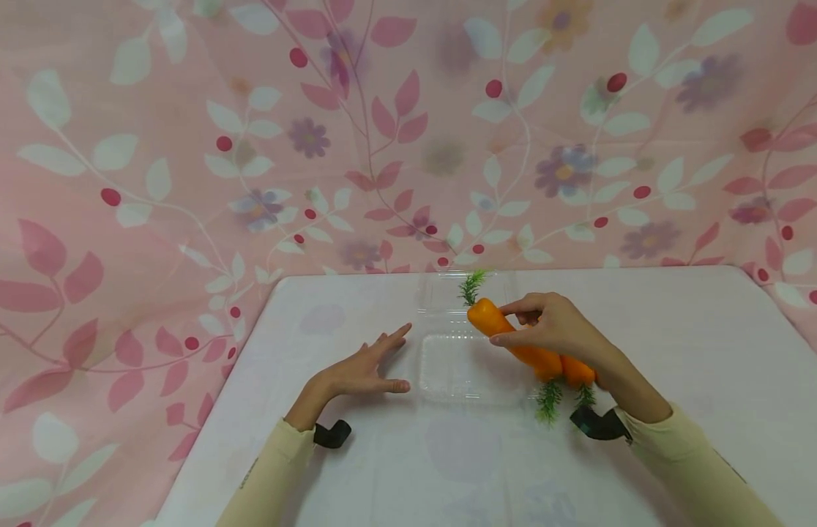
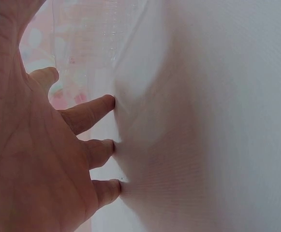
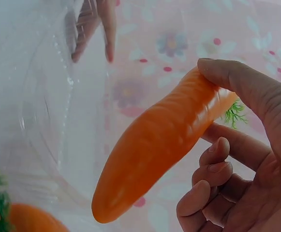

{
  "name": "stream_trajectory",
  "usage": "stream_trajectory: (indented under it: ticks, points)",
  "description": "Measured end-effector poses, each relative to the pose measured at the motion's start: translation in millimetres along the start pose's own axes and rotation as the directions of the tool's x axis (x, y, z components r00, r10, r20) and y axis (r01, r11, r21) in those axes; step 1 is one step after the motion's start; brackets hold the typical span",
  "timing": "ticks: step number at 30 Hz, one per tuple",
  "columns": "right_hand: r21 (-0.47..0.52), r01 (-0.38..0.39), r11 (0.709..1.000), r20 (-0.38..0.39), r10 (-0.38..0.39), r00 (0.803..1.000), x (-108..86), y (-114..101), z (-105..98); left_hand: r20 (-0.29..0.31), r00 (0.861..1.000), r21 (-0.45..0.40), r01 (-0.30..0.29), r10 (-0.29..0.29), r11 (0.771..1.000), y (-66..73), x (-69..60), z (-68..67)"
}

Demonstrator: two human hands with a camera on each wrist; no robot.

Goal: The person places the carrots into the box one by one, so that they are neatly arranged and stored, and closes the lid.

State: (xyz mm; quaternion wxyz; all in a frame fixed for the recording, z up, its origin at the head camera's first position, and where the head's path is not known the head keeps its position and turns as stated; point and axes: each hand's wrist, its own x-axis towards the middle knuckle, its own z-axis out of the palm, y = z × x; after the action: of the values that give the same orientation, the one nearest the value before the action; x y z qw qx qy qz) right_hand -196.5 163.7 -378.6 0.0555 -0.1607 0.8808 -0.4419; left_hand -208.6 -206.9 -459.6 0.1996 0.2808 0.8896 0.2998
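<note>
Carrot (image 3: 147,150), right of the head view's centre, is pinched near its leafy end by the right hand (image 1: 560,326), long axis slanting upper left to lower right, seemingly above the clear box (image 1: 444,373); the left hand (image 1: 362,372), spread, grasps nothing.

The white-covered table (image 1: 698,329), faintly patterned, bears a clear plastic clamshell box (image 1: 448,369) — spread open, its two halves one behind the other — and, just beside its right edge, orange artificial carrots (image 1: 577,371) with leafy green tops.

tray (image 1: 454,369) on table (image 1: 382,468), lid (image 1: 438,294) behind | left hand (image 1: 364,372) at left | carrot (image 1: 504,338) over right side | other carrots (image 1: 577,371) right of tray
</note>
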Motion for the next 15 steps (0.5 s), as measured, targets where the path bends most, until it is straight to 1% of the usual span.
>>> stream_trajectory:
  ticks: [7, 12, 15]
  points:
    - [0.003, 0.042, 0.999, 0.006, -0.043, 0.999, 4.5, -7.4, 18.1, 0.004, 1.000, -0.008, -0.005, 0.005, 1.000, -0.4, -0.6, -0.3]
    - [0.003, 0.045, 0.999, 0.035, -0.045, 0.998, 5.8, -8.8, 28.2, 0.012, 1.000, 0.001, 0.001, -0.001, 1.000, 0.3, 0.5, -1.2]
    - [-0.015, 0.043, 0.999, 0.055, -0.042, 0.998, 7.7, -7.7, 35.3, 0.016, 1.000, 0.005, 0.011, -0.011, 1.000, 0.7, 1.1, -1.3]
